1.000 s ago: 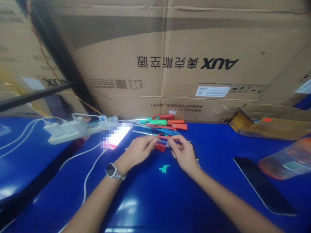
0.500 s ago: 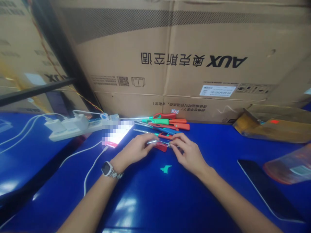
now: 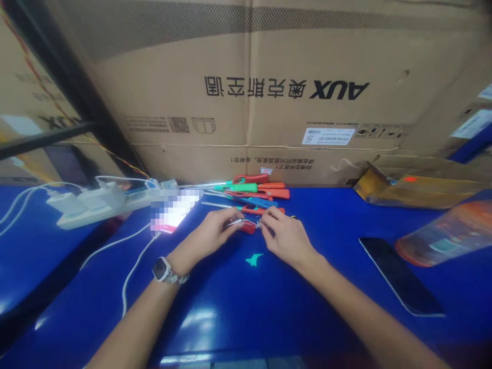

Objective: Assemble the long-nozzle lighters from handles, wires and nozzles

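My left hand (image 3: 215, 230), with a watch at its wrist, is closed around a slim metal tube (image 3: 233, 222). A thin pale wire curves out of the tube toward my right hand (image 3: 286, 236). The fingertips there pinch a small whitish part (image 3: 259, 224) at the wire's end, too small to make out fully. Between the hands shows a translucent red piece (image 3: 248, 228); whether a hand touches it is unclear. A flat green trigger-shaped piece (image 3: 254, 260) lies on the table nearer me. Just beyond my fingers is a pile of long-necked lighters, including a green lighter (image 3: 246, 188) and a blue lighter (image 3: 265, 202).
A lit phone (image 3: 179, 211) on a cable lies left, beside a white power strip (image 3: 82, 212) with chargers. To the right are a dark phone (image 3: 402, 277), a clear orange-ended container (image 3: 449, 238) and a taped cardboard piece (image 3: 407, 190). A large carton (image 3: 269, 56) stands behind.
The view has shifted, so the scene sits a little farther left. Both hands keep their grips, and the tube and wire stay between them.
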Action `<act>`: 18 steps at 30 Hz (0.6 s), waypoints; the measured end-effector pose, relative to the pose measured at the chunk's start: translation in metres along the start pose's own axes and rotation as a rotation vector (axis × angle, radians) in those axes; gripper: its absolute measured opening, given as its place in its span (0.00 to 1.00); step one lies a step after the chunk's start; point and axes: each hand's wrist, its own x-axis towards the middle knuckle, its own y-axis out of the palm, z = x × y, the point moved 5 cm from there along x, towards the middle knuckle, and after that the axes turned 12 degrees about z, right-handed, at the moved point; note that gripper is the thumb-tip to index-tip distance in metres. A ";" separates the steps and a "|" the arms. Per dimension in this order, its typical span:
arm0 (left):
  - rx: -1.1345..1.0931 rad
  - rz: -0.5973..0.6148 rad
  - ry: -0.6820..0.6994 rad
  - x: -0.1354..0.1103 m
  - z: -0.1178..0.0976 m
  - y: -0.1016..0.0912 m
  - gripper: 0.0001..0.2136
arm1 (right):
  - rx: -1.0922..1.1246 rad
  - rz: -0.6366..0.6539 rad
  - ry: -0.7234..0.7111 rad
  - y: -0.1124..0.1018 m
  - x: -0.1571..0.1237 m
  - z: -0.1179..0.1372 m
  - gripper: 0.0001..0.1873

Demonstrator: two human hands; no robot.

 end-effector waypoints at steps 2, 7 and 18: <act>-0.003 -0.004 0.001 0.000 0.001 0.001 0.10 | -0.013 0.009 0.013 0.000 0.000 -0.001 0.09; 0.027 -0.030 0.008 0.001 -0.001 0.001 0.08 | -0.028 0.047 0.002 0.001 0.002 -0.002 0.08; 0.181 0.017 0.019 0.000 -0.006 0.004 0.06 | -0.118 0.043 -0.070 -0.002 0.003 0.008 0.09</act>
